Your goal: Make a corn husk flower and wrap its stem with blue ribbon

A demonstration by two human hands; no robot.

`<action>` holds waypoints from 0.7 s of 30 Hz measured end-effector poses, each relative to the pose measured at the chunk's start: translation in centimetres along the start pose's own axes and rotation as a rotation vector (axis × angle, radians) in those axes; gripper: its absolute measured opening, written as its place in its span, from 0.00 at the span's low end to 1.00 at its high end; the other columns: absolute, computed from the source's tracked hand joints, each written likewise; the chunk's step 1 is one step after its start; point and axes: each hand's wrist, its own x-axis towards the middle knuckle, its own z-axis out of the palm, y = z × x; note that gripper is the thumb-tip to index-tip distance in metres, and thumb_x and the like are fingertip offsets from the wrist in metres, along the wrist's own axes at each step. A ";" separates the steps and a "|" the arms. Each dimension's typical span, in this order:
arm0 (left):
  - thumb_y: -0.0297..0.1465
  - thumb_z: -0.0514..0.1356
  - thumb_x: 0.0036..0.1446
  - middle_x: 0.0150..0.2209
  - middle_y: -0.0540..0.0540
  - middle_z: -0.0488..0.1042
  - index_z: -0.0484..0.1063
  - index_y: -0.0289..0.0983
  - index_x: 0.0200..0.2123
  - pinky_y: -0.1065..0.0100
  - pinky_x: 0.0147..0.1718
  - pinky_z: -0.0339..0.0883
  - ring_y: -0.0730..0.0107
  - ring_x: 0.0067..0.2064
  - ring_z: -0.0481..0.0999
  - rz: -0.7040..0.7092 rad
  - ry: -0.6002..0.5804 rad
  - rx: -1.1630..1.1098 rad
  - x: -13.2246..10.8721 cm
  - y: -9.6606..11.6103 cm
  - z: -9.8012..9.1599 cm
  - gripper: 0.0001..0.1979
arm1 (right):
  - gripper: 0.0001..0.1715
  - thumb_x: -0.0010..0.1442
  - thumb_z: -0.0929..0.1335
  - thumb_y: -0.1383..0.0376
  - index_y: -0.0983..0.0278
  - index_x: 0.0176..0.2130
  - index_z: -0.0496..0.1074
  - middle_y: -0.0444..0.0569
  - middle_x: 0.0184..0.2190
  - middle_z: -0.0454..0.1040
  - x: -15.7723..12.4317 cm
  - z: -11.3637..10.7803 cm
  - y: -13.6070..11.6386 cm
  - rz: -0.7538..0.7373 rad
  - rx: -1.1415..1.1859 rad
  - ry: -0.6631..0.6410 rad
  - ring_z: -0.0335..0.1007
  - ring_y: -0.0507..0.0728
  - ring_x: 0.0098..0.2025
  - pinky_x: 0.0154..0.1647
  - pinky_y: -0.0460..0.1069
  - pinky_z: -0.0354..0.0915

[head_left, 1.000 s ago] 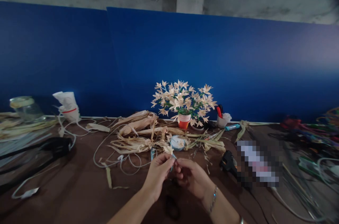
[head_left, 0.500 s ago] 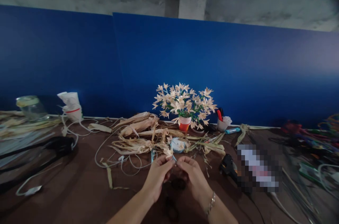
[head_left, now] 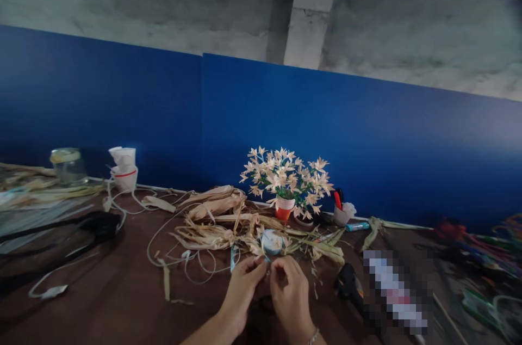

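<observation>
Over the near middle of the table, my left hand (head_left: 243, 286) pinches a small pale husk flower (head_left: 256, 248), its petals showing just above the fingertips. A bit of light blue shows by the pinch. Almost touching it, my right hand (head_left: 290, 289) is closed with curled fingers and thumb together; what is between them is too small to make out. Just behind the hands lies a round white-and-blue roll (head_left: 272, 241) among dried corn husks (head_left: 216, 209). Farther back, a bunch of husk flowers (head_left: 285, 171) on green stems stands in an orange-and-white cup (head_left: 284, 208).
To the right lie a black glue gun (head_left: 348, 282) and a blurred-out item (head_left: 393, 290). A white cup (head_left: 342, 213) with red-handled scissors stands behind. White cord (head_left: 157, 247), a black strap (head_left: 98, 222) and a glass jar (head_left: 69, 168) are left. A blue panel (head_left: 261, 111) closes the back.
The view has tilted, so the table sits lower in the picture. My right hand has turned more upright with its fingers curled in; the husk flower sits lower against my left fingertips.
</observation>
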 end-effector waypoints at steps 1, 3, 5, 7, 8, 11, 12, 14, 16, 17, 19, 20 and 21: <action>0.35 0.65 0.35 0.16 0.55 0.63 0.67 0.33 0.19 0.75 0.20 0.54 0.80 0.18 0.60 0.009 0.016 0.000 0.0 -0.1 0.0 0.12 | 0.08 0.52 0.60 0.71 0.63 0.23 0.62 0.44 0.22 0.64 0.0 0.1 0.1 -0.023 -0.023 0.006 0.60 0.51 0.25 0.27 0.44 0.56; 0.36 0.64 0.35 0.18 0.53 0.66 0.68 0.33 0.21 0.75 0.20 0.55 0.78 0.20 0.63 0.033 0.036 0.011 0.0 -0.3 0.0 0.12 | 0.08 0.52 0.60 0.71 0.63 0.23 0.62 0.44 0.22 0.64 0.0 0.3 0.0 -0.053 -0.046 0.018 0.60 0.51 0.25 0.27 0.45 0.56; 0.37 0.63 0.37 0.19 0.51 0.67 0.69 0.33 0.22 0.75 0.20 0.55 0.77 0.21 0.64 0.063 0.045 0.033 0.1 -0.4 0.0 0.13 | 0.08 0.52 0.61 0.71 0.63 0.23 0.63 0.45 0.22 0.65 0.0 0.4 -0.1 -0.057 -0.042 0.023 0.60 0.52 0.26 0.27 0.45 0.56; 0.37 0.63 0.38 0.18 0.52 0.66 0.70 0.32 0.21 0.76 0.19 0.53 0.78 0.20 0.62 0.111 0.065 0.083 0.2 -0.3 -0.2 0.12 | 0.08 0.52 0.62 0.71 0.62 0.23 0.64 0.45 0.23 0.65 0.0 0.3 -0.2 -0.030 -0.017 0.012 0.61 0.52 0.26 0.28 0.45 0.56; 0.36 0.63 0.38 0.16 0.53 0.64 0.69 0.32 0.20 0.76 0.18 0.51 0.79 0.19 0.60 0.132 0.068 0.120 0.3 -0.1 -0.3 0.12 | 0.08 0.52 0.62 0.70 0.62 0.24 0.65 0.45 0.23 0.66 0.0 0.2 -0.3 -0.012 0.004 -0.007 0.61 0.53 0.26 0.28 0.46 0.57; 0.35 0.62 0.38 0.12 0.55 0.59 0.68 0.32 0.17 0.77 0.15 0.44 0.82 0.16 0.54 0.083 -0.005 0.208 0.8 0.8 -0.9 0.12 | 0.06 0.54 0.62 0.69 0.61 0.30 0.67 0.47 0.26 0.68 0.3 -0.4 -0.1 0.013 0.102 -0.062 0.63 0.54 0.29 0.30 0.47 0.59; 0.35 0.62 0.39 0.11 0.56 0.57 0.66 0.32 0.16 0.77 0.14 0.41 0.83 0.14 0.52 0.008 -0.051 0.212 1.0 1.1 -1.2 0.12 | 0.07 0.54 0.62 0.69 0.60 0.33 0.68 0.49 0.29 0.68 0.4 -0.7 0.1 -0.004 0.131 -0.069 0.64 0.55 0.31 0.32 0.47 0.60; 0.31 0.61 0.38 0.12 0.56 0.57 0.65 0.32 0.16 0.78 0.13 0.37 0.85 0.13 0.49 -0.163 -0.128 0.159 1.2 1.7 -1.9 0.09 | 0.12 0.54 0.61 0.71 0.60 0.38 0.67 0.51 0.36 0.68 0.7 -1.3 0.3 -0.081 0.138 -0.072 0.63 0.57 0.40 0.40 0.50 0.59; 0.28 0.60 0.38 0.15 0.55 0.61 0.65 0.32 0.19 0.80 0.13 0.39 0.88 0.13 0.49 -0.289 -0.148 0.086 1.3 2.0 -2.5 0.06 | 0.15 0.52 0.60 0.73 0.59 0.38 0.68 0.52 0.43 0.65 0.9 -1.8 0.4 -0.187 0.075 -0.105 0.58 0.58 0.47 0.46 0.53 0.56; 0.27 0.59 0.38 0.15 0.55 0.62 0.65 0.32 0.19 0.81 0.12 0.39 0.89 0.13 0.49 -0.340 -0.163 0.063 1.3 2.2 -2.8 0.04 | 0.16 0.51 0.60 0.75 0.59 0.36 0.68 0.51 0.45 0.63 0.9 -2.0 0.3 -0.237 0.031 -0.135 0.56 0.58 0.49 0.48 0.54 0.54; 0.25 0.58 0.38 0.16 0.54 0.61 0.65 0.31 0.19 0.82 0.11 0.37 0.89 0.12 0.48 -0.475 -0.242 0.034 1.4 2.3 -3.2 0.03 | 0.17 0.49 0.60 0.77 0.59 0.34 0.69 0.49 0.48 0.61 1.0 -2.4 -0.1 -0.314 -0.045 -0.194 0.54 0.59 0.50 0.49 0.56 0.53; 0.24 0.57 0.38 0.15 0.54 0.61 0.65 0.31 0.20 0.82 0.10 0.36 0.89 0.12 0.48 -0.536 -0.300 0.028 1.5 2.4 -3.3 0.02 | 0.17 0.49 0.60 0.77 0.59 0.33 0.69 0.48 0.49 0.60 1.1 -2.5 -0.3 -0.342 -0.071 -0.218 0.54 0.58 0.51 0.49 0.56 0.52; 0.24 0.57 0.38 0.15 0.54 0.60 0.65 0.31 0.20 0.82 0.10 0.34 0.89 0.12 0.47 -0.591 -0.361 0.031 1.5 2.5 -3.4 0.02 | 0.16 0.48 0.60 0.77 0.59 0.32 0.69 0.48 0.49 0.60 1.1 -2.7 -0.5 -0.363 -0.092 -0.237 0.53 0.58 0.51 0.49 0.56 0.52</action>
